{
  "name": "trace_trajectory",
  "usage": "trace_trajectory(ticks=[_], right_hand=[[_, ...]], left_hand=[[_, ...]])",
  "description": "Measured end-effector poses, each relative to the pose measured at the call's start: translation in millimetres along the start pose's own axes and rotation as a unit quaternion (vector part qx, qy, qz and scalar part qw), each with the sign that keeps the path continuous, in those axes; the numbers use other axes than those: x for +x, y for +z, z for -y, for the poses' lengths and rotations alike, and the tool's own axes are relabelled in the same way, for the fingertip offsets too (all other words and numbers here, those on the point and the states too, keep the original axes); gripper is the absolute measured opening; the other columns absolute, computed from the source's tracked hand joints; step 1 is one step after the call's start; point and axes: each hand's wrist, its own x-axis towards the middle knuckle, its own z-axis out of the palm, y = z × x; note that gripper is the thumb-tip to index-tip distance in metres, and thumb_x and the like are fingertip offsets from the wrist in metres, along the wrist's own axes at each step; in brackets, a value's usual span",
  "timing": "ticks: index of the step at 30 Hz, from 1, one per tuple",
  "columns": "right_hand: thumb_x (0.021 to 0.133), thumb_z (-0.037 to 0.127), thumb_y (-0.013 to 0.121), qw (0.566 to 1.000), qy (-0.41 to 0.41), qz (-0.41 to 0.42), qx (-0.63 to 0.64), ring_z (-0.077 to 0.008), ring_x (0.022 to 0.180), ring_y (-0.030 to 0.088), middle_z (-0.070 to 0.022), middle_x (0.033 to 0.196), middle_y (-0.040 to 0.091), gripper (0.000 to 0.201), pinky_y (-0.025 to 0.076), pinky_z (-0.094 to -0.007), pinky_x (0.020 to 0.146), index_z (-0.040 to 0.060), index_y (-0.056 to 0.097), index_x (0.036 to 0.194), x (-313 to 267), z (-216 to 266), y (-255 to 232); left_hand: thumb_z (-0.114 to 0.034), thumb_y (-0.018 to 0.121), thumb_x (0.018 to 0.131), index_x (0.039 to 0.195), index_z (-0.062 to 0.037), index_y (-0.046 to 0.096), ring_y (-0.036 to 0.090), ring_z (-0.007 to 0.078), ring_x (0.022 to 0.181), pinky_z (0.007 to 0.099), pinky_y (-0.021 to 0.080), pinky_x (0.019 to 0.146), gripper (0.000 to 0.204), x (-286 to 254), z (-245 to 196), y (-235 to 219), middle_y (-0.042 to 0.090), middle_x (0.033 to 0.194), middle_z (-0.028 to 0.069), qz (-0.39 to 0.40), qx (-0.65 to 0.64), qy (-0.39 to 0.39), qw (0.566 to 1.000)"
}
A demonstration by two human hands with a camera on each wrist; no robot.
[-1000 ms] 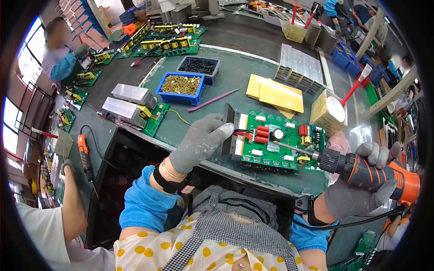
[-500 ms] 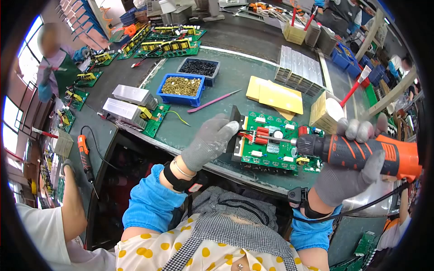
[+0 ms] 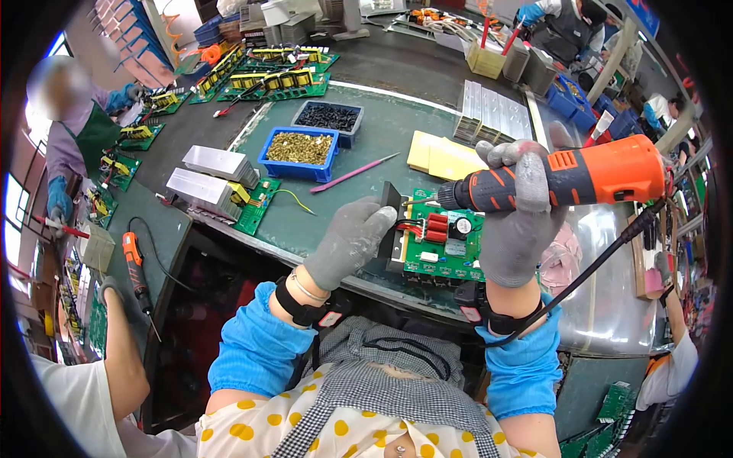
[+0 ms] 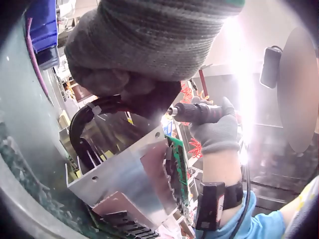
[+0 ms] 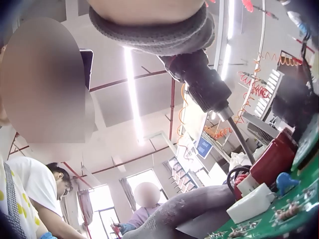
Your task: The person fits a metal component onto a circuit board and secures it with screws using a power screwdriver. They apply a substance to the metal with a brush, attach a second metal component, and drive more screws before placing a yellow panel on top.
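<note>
My gloved left hand holds a black end plate upright at the left end of a green circuit board. Red and white parts sit on that board, and an aluminium heat sink shows under it in the left wrist view. In my gloved right hand is an orange and black electric screwdriver, its cord trailing toward me. The bit points left at the plate, its tip close to the plate's face. My right hand and the tool hide the board's right part.
A blue tray of brass-coloured screws, a dark tray of black parts and a pink pen-shaped tool lie beyond. Yellow sheets and stacked metal profiles stand farther right. Another screwdriver lies left.
My right hand has swung the screwdriver up and left from above the board's right part to the black plate. The left hand keeps its hold on the plate.
</note>
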Motion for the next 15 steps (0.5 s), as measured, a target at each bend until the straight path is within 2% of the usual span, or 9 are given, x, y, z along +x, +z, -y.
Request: trace_trajectory(ticks=[2,5,8,14,15], right_hand=[[0.087,0.006,0.067,1.0,0.009,0.006,0.027,-0.0217,0.088,0.066,-0.0083,0.097,0.061,0.064,0.056,-0.0421,0.086,0.0003,0.033,0.141,0.3,-2.1,-2.1],[0.086,0.007,0.068,1.0,0.023,0.009,0.013,-0.0217,0.088,0.066,-0.0077,0.097,0.061,0.065,0.055,-0.0405,0.087,0.0005,0.033,0.141,-0.4,-0.1,0.8],[0.09,0.013,0.064,0.998,0.032,0.021,-0.04,-0.0206,0.089,0.063,-0.0089,0.095,0.061,0.062,0.053,-0.0483,0.094,-0.0006,0.033,0.142,-2.2,8.2,6.7],[0.089,0.012,0.065,0.996,0.03,0.05,-0.071,-0.0206,0.091,0.064,-0.0088,0.097,0.06,0.063,0.053,-0.0473,0.093,-0.0013,0.033,0.142,-0.5,7.2,12.6],[0.089,0.012,0.065,0.996,0.026,0.049,-0.072,-0.0204,0.087,0.065,-0.008,0.097,0.06,0.061,0.054,-0.0434,0.091,-0.002,0.035,0.14,1.0,4.5,13.4]], left_hand=[[-0.022,0.052,0.097,0.097,0.0042,0.063,0.062,0.0373,0.08,0.0404,0.049,0.074,0.028,-0.3,-4.7,-0.1,0.064,0.089,0.0222,0.001,0.012,0.007,1.0],[-0.022,0.051,0.097,0.097,0.004,0.063,0.062,0.0384,0.082,0.0414,0.049,0.074,0.028,-0.3,-6.7,-1.9,0.063,0.089,0.0222,0.0,0.067,0.003,0.998],[-0.022,0.051,0.097,0.095,0.0038,0.063,0.062,0.0393,0.082,0.0426,0.049,0.074,0.028,-1.4,-13.0,-1.4,0.063,0.089,0.0224,-0.001,0.066,-0.015,0.998],[-0.021,0.051,0.096,0.091,0.003,0.062,0.061,0.0411,0.082,0.0451,0.048,0.072,0.027,-0.7,-12.0,-3.0,0.063,0.089,0.0224,0.005,0.137,0.036,0.99],[-0.021,0.051,0.096,0.091,0.003,0.063,0.061,0.0411,0.082,0.0452,0.048,0.072,0.027,-1.0,-13.4,-2.8,0.063,0.089,0.0223,0.002,0.132,0.032,0.991]])
